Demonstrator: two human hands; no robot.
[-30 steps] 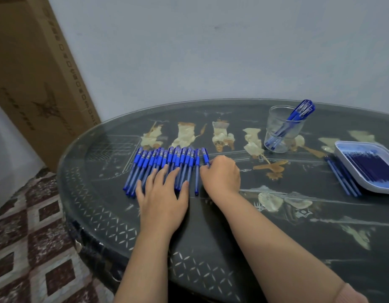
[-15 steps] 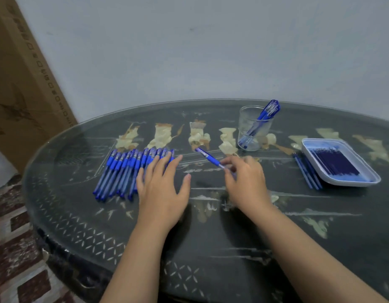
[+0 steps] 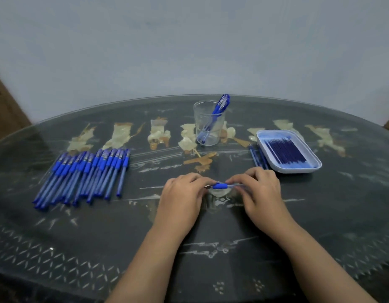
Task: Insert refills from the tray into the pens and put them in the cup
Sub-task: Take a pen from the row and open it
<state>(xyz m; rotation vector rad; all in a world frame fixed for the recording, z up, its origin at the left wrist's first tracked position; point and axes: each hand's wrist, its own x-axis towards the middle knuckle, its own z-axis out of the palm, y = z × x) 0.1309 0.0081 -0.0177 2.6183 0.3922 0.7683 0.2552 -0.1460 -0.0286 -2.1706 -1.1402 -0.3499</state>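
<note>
One blue pen lies level between my hands at the table's middle. My left hand pinches its tip end, and my right hand grips its barrel. A row of several blue pens lies on the table to the left. The clear cup stands behind my hands with a few blue pens leaning in it. The white tray at the right holds several dark blue refills.
A few loose refills lie on the table beside the tray's left wall. The dark round glass-topped table has a patterned rim close to me. A grey wall stands behind it, with brown cardboard at far left.
My right hand lifted one pen from the row and carried it to the table's middle. My left hand left the row and took the pen's tip end. The camera turned right.
</note>
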